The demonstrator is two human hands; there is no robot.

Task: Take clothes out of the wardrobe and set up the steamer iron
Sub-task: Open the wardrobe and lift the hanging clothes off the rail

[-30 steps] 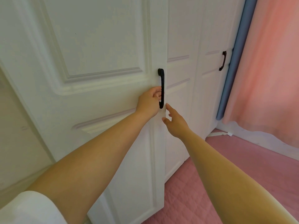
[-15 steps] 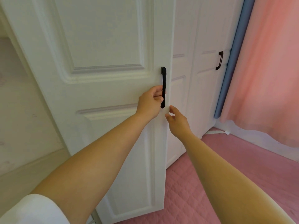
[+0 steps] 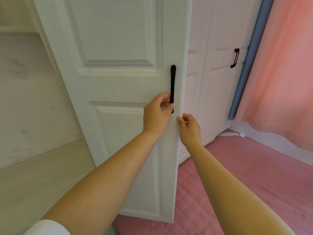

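Observation:
A white panelled wardrobe door [image 3: 118,48] stands swung out toward me, its free edge near the middle of the view. My left hand [image 3: 156,114] is closed around the lower part of its black vertical handle [image 3: 173,85]. My right hand [image 3: 189,128] pinches the door's free edge just below the handle, thumb on the front face. Left of the door, the wardrobe's pale interior [image 3: 25,99] shows a faintly patterned back panel and a shelf edge. No clothes and no steamer iron are in view.
Further white wardrobe doors [image 3: 218,82] stand shut behind, one with a black handle [image 3: 236,58]. A blue strip [image 3: 245,65] and a pink curtain [image 3: 284,65] hang at the right. A pink quilted mat [image 3: 237,175] covers the floor.
The door has swung further out toward me, showing more of the wardrobe's interior on the left. My right hand has closed onto the door's edge; my left hand stays on the handle.

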